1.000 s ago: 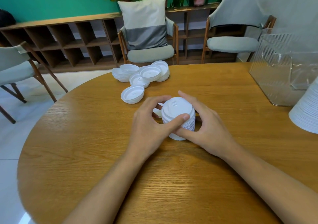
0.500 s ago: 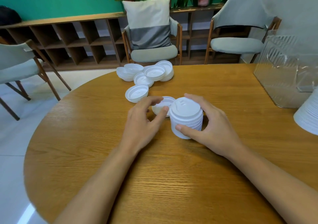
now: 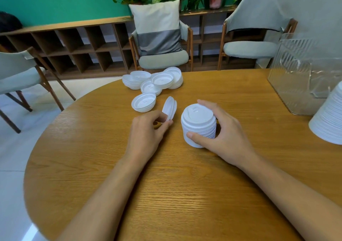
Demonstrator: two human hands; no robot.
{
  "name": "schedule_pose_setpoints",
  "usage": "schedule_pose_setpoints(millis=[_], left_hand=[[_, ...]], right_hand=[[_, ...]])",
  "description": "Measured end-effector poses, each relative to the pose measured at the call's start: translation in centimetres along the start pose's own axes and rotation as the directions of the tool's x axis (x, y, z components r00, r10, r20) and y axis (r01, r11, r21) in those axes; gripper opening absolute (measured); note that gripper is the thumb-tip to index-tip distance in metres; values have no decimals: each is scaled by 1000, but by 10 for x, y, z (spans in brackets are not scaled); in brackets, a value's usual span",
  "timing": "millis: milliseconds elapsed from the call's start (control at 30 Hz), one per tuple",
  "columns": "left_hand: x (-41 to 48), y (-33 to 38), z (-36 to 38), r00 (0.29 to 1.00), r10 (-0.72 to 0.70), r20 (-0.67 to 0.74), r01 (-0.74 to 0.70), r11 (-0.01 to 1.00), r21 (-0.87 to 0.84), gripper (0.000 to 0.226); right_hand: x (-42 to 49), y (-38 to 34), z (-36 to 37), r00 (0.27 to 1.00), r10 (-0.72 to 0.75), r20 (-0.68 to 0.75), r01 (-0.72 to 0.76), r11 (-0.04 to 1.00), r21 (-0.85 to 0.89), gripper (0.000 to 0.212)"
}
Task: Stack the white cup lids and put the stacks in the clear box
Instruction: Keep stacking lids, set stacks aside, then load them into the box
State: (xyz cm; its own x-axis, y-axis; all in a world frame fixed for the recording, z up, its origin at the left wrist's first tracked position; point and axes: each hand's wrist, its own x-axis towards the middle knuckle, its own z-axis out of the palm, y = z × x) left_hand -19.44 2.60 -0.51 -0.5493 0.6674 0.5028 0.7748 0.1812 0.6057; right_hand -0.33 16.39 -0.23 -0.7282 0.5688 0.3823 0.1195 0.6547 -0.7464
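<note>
A stack of white cup lids [image 3: 198, 124] stands upright in the middle of the round wooden table [image 3: 185, 194]. My right hand [image 3: 224, 131] wraps around it from the right, thumb on its lower front. Just left of the stack, my left hand [image 3: 148, 129] pinches a couple of loose lids [image 3: 169, 107] and tilts them up on edge. Several more lids [image 3: 153, 83] lie upside down in small piles at the table's far side. The clear box [image 3: 303, 74] stands at the far right of the table.
Another tall stack of white lids [image 3: 331, 118] stands at the right edge of the view, in front of the clear box. Three chairs surround the table's far side, with low wooden shelving and potted plants behind them.
My left hand has let go of the stack, reached left and lifted a couple of loose lids onto their edge. My right hand has stayed on the stack.
</note>
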Motion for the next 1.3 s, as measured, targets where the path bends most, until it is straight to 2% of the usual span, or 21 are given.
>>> schedule_pose_setpoints(millis=[200,300,400,500,600,667,800,933,1033,1133,1233,1300], left_hand=[[1,14,-7,987,-159,-34,145,952,-268,16],[2,24,-10,981,-194,-7,169,873,-457,34],[1,32,-16,974,-228,8,184,766,-616,55],[3,36,-21,960,-273,58,224,630,-743,56],[3,37,-20,948,-263,182,295,500,-814,52],[0,39,-18,952,-200,231,304,549,-778,46],[-3,40,-14,974,-144,174,222,747,-626,39],[-7,39,-10,977,-105,184,186,842,-507,35],[-9,34,-5,983,-32,183,99,923,-372,39],[-7,32,-5,990,-22,141,66,947,-316,47],[-6,35,-6,977,-22,211,116,886,-448,63],[-6,38,-6,974,-10,228,129,850,-510,64]], right_hand=[[0,-1,0,1000,11,11,-11,1000,8,83],[0,-2,0,1000,10,6,-10,1000,10,83],[-1,-4,1,1000,-5,-28,6,1000,13,80],[-1,-5,3,1000,-7,-28,8,1000,21,79],[0,-6,3,1000,-7,-27,8,999,38,84],[0,-6,3,1000,-14,-22,15,999,44,89],[1,-8,2,1000,-27,-14,28,998,60,94],[1,-7,2,999,-35,0,35,998,44,91],[0,-6,2,999,-44,-7,44,998,37,86],[0,-6,2,999,-45,-9,46,997,61,84],[0,-7,2,999,-44,7,43,996,76,84],[-1,-8,3,999,-45,15,43,995,88,86]])
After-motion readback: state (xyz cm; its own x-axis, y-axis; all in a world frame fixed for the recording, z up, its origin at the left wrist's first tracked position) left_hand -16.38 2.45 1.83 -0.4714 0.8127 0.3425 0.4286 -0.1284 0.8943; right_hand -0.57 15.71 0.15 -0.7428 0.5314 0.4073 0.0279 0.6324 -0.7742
